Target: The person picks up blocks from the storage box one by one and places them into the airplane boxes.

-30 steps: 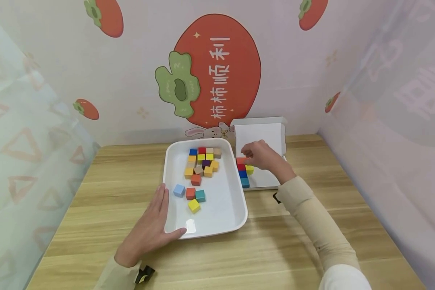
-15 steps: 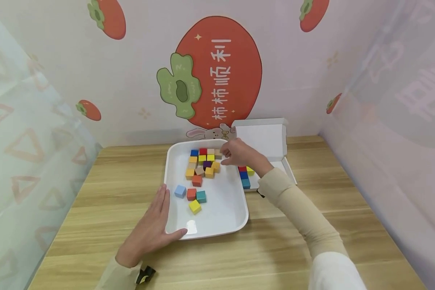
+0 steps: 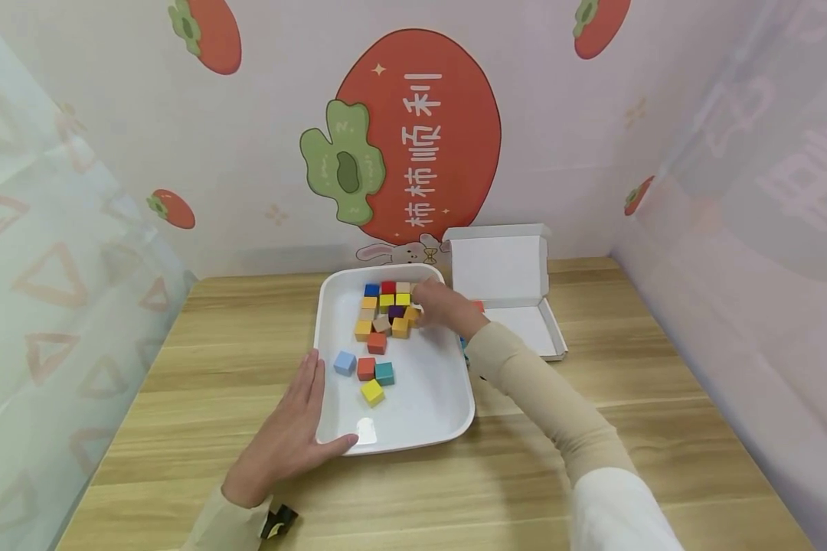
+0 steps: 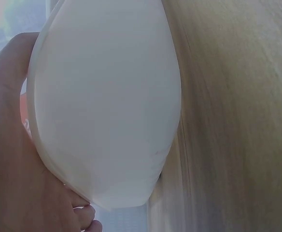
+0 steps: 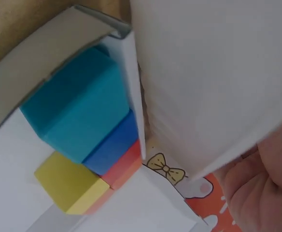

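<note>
My left hand (image 3: 286,432) rests on the front left corner of a white tray (image 3: 423,413), fingers straight along the rim and thumb over the front edge. Several coloured wooden cubes lie in the tray, mostly toward the back. My right hand (image 3: 448,306) reaches over the tray's right rim, fingers down beside an orange-yellow cube (image 3: 412,315). Its fingertips are blurred, and the tray wall hides them in the right wrist view. Nearer the front lie a light blue cube (image 3: 344,363), a teal cube (image 3: 384,373) and a yellow cube (image 3: 372,392).
An open white cardboard box (image 3: 524,325) stands right of the tray, lid raised against the patterned backdrop (image 3: 558,153). Along its left wall sit a teal cube (image 5: 80,106), a blue cube (image 5: 114,150) and red ones, with a yellow cube (image 5: 71,183) beside them.
My right hand has moved left from above the box to the right side of the tray, then down among the cubes there. The left hand stays on the tray's rim.
</note>
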`<state>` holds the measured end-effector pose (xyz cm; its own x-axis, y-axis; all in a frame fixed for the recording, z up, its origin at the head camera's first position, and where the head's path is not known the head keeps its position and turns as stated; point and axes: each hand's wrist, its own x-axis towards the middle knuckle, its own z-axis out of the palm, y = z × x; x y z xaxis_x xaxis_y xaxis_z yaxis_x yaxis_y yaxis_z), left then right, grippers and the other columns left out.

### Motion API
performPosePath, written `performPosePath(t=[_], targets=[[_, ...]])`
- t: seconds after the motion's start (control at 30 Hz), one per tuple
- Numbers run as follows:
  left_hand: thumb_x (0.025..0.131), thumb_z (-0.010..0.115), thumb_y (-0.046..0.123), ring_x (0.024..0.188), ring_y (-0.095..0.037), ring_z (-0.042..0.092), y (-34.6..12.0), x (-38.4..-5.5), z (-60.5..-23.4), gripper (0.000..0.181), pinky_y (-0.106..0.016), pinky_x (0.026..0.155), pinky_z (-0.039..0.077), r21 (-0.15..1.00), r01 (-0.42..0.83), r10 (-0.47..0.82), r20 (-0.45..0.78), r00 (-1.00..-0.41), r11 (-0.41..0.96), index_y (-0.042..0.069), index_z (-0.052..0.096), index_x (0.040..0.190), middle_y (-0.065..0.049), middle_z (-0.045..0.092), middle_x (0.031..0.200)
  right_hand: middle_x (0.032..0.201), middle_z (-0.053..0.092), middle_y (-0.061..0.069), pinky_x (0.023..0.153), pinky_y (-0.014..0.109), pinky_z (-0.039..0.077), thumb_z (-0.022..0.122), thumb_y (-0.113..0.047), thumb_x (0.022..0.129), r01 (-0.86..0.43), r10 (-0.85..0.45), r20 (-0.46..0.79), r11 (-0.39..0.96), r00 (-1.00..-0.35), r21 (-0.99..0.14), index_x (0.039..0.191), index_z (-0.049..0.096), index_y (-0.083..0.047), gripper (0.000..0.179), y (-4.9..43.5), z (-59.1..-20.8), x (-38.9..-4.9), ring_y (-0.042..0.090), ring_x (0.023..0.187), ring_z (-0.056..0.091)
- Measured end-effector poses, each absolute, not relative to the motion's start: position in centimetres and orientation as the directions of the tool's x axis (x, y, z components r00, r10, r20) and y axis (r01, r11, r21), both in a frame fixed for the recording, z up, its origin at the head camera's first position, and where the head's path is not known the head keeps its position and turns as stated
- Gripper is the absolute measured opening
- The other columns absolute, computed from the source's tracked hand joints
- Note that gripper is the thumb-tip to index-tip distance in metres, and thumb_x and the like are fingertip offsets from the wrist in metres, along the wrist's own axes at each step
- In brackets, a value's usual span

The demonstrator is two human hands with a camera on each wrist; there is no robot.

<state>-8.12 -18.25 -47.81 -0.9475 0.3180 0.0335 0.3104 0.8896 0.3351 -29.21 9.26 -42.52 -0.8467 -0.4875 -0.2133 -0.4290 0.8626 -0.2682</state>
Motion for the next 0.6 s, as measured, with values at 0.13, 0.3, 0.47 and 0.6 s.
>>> performPosePath(t=[0.13,0.3,0.47,0.6], targets=[[0.085,0.069,0.073,0.165,-0.041,0.009,-18.2,-8.2,-47.9,0.126,-0.060,0.127,0.031,0.334,0.316,0.322,0.039,-0.946,0.888,-0.001,0.009,0.168,-0.019,-0.001,0.179,0.110,0.072,0.002,0.103,0.034,0.060,0.086,-0.022,0.090,-0.442,-0.487,-0.212,0.868,-0.847,-0.225,0.120,0.072,-0.012,0.034,9.0,-43.2,-29.5,0.019,0.099,0.065],[0.086,0.067,0.074,0.165,-0.041,0.010,-18.2,-8.2,-47.8,0.126,-0.061,0.126,0.032,0.329,0.311,0.318,0.035,-0.948,0.892,-0.001,0.009,0.168,-0.019,-0.001,0.179,0.104,0.070,0.001,0.101,0.033,0.060,0.085,-0.021,0.091,-0.451,-0.492,-0.185,0.864,-0.851,-0.224,0.113,0.073,-0.013,0.026,9.1,-43.4,-29.5,0.019,0.097,0.063],[0.085,0.067,0.074,0.165,-0.040,0.009,-18.2,-8.2,-47.8,0.126,-0.062,0.125,0.032,0.336,0.302,0.312,0.025,-0.950,0.892,-0.001,0.010,0.168,-0.018,-0.001,0.179,0.101,0.070,0.003,0.095,0.032,0.060,0.085,-0.020,0.091,-0.444,-0.498,-0.149,0.848,-0.854,-0.290,0.114,0.075,-0.010,0.027,9.4,-43.2,-29.2,0.021,0.095,0.063],[0.085,0.066,0.075,0.165,-0.040,0.009,-18.2,-8.1,-47.8,0.125,-0.062,0.124,0.033,0.333,0.301,0.310,0.027,-0.950,0.894,-0.001,0.010,0.168,-0.018,0.001,0.179,0.103,0.072,0.005,0.093,0.033,0.061,0.084,-0.018,0.092,-0.446,-0.511,-0.129,0.828,-0.850,-0.339,0.117,0.075,-0.009,0.028,10.0,-42.2,-28.8,0.021,0.095,0.062]])
